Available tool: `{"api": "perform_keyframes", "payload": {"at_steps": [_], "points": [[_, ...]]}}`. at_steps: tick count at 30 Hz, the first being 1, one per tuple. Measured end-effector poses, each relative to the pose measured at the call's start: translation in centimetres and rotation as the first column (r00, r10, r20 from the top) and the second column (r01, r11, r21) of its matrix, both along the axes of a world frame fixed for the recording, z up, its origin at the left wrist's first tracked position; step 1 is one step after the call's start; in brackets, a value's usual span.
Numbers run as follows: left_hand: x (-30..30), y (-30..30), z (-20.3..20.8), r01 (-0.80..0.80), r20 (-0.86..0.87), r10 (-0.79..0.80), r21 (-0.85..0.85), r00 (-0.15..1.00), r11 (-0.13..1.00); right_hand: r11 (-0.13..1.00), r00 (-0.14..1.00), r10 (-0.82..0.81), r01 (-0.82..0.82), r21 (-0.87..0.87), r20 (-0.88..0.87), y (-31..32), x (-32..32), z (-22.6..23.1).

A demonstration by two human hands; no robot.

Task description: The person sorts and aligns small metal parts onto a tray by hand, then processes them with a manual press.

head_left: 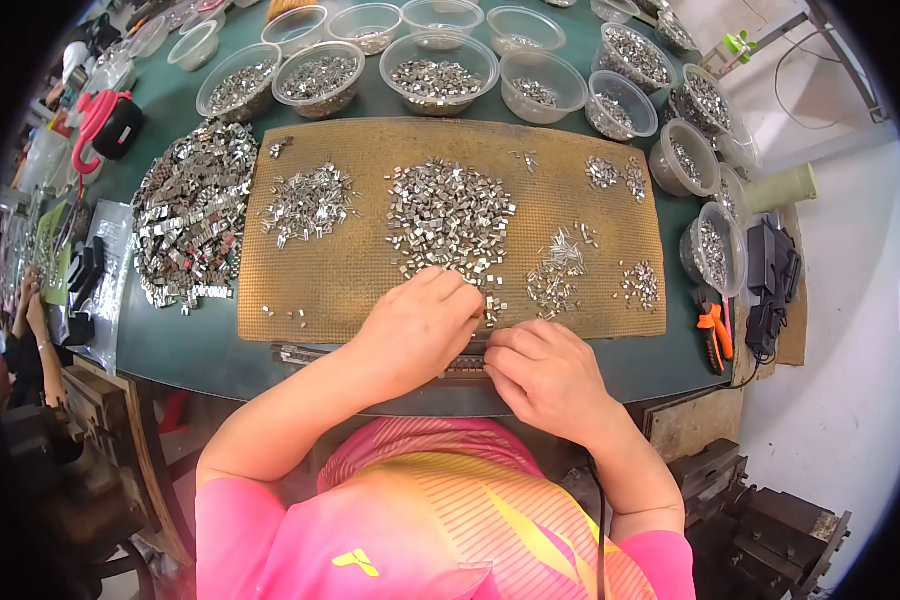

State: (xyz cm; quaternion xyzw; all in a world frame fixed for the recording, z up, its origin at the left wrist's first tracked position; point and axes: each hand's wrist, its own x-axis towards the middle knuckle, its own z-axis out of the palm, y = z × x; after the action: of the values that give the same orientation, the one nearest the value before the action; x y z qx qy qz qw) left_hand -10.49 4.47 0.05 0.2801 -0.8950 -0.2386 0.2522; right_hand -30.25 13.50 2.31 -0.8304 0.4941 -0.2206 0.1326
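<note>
My left hand [420,325] is closed in a pinch at the near edge of the brown textured mat [370,265], its fingertips pointing down. Close by on the right, my right hand [542,372] has its fingers curled together. Whatever either hand pinches is hidden by the fingers. Beneath them, along the table's front edge, lies a narrow metal strip with a row of slots [465,367], partly covered by my hands. Just beyond the left hand spreads a pile of small silvery metal links [450,215]. Thin metal pins [558,270] lie beyond the right hand.
More small parts [310,203] are heaped on the mat's left. A large mound of linked metal pieces [195,210] lies beside it. Clear plastic bowls [438,75] of parts curve around the back and right. Orange-handled pliers [714,335] rest at right. Another person's hand [32,300] shows far left.
</note>
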Motion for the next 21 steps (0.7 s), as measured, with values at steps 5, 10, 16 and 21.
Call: {"api": "perform_keyframes", "payload": {"at_steps": [5, 10, 16, 21], "points": [[2.3, 0.2, 1.4, -0.019, -0.038, 0.029, 0.249, 0.999, 0.968, 0.995, 0.996, -0.088, 0.086, 0.058, 0.032, -0.5, -0.6, -0.4], [2.7, 1.5, 1.3, 0.01, -0.059, 0.011, 0.344, 0.998, 0.939, 0.987, 0.987, -0.162, 0.162, 0.009, -0.001, -1.6, -0.2, -1.5], [1.4, 2.5, 0.5, 0.117, -0.051, -0.109, 0.207, 0.993, 0.971, 0.984, 0.979, -0.179, 0.181, 0.003, -0.094, -2.0, 0.3, -1.7], [1.7, 2.2, 0.4, 0.112, -0.058, -0.103, 0.192, 0.993, 0.975, 0.985, 0.982, -0.171, 0.169, -0.029, -0.076, -1.8, 0.1, -1.9]]}}
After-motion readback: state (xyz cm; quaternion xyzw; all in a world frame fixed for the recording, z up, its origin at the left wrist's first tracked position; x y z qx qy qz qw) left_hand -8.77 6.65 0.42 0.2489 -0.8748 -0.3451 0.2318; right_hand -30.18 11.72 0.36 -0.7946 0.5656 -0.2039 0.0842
